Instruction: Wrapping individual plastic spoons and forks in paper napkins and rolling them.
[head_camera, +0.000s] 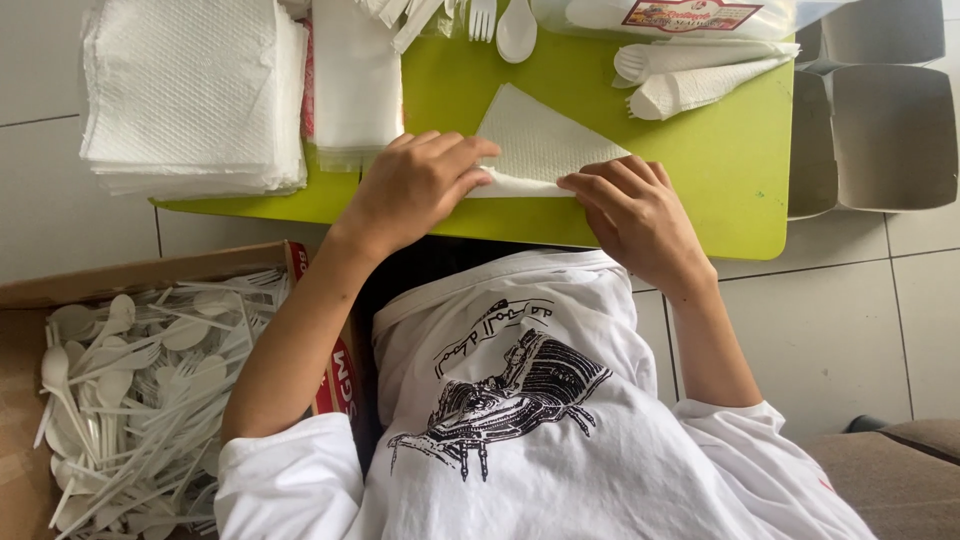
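Fingers (455, 160) of both hands flat on folded white napkin (545, 145), palms down.

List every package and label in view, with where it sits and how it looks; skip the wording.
Clear plastic bag: top edge of the green table, holding white items.
Label: on that bag, rectangular, red border around a yellow and white middle.
Cardboard box: on the floor at lower left, brown with a red and white printed flap, full of white plastic spoons and forks.
Grey cartons: right of the table, open, plain.
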